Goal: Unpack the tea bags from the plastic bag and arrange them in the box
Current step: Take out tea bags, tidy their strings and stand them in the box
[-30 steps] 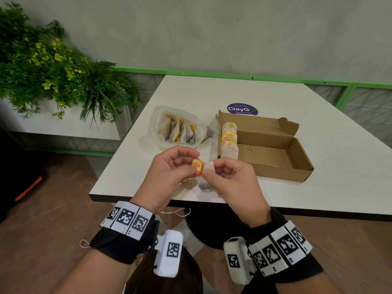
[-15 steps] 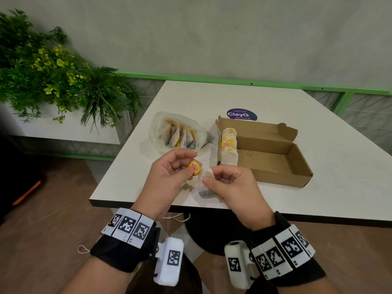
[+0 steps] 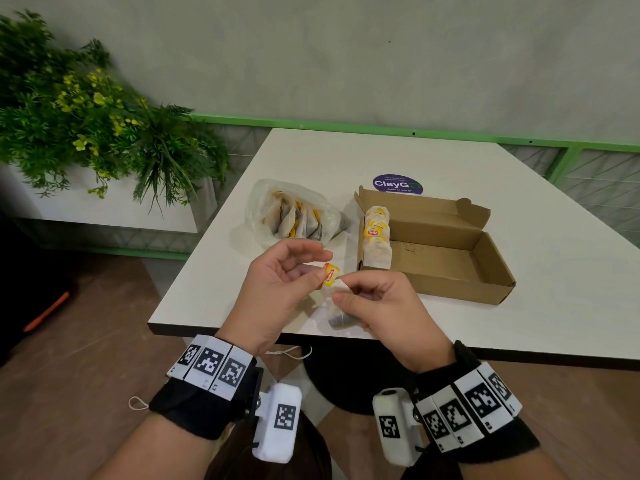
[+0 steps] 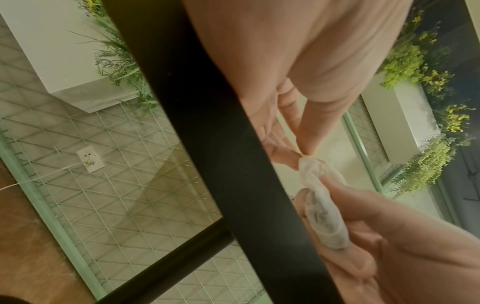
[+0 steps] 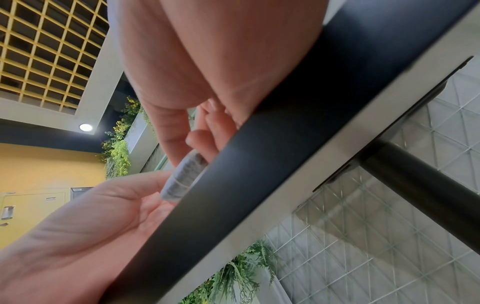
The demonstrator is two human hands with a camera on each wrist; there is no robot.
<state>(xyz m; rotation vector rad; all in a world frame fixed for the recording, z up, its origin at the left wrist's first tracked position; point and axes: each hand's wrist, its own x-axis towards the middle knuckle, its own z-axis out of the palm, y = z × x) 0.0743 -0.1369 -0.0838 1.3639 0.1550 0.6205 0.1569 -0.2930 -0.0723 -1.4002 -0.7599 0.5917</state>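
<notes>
At the far left a leafy plant (image 3: 86, 119) with yellow blooms spills over a white planter beside the white tabletop (image 3: 346, 154). On the tabletop, left of centre, lies the clear plastic bag (image 3: 294, 213), with several tea bags packed inside it. In front of it, above the near edge of the tabletop, the left hand (image 3: 277, 282) pinches the yellow paper tag (image 3: 329, 273) between thumb and forefinger, its other fingers loosely spread. Just right of that, the right hand (image 3: 377, 306) has thumb and fingers curled round the loose tea bag (image 3: 337, 310), which hangs between the two hands with its dark leaf end lowest. The left wrist view shows the same tea bag (image 4: 322, 207) squeezed in the right hand's fingers, its top reaching the left thumb tip. In the right wrist view the tea bag (image 5: 184, 176) sits partly hidden behind the dark table edge. Further right stands the open cardboard box (image 3: 450, 258), lid folded back, with a row of packed tea bags (image 3: 376, 237) standing upright against its left end. Behind the box a round purple sticker (image 3: 397, 184) lies on the tabletop.
</notes>
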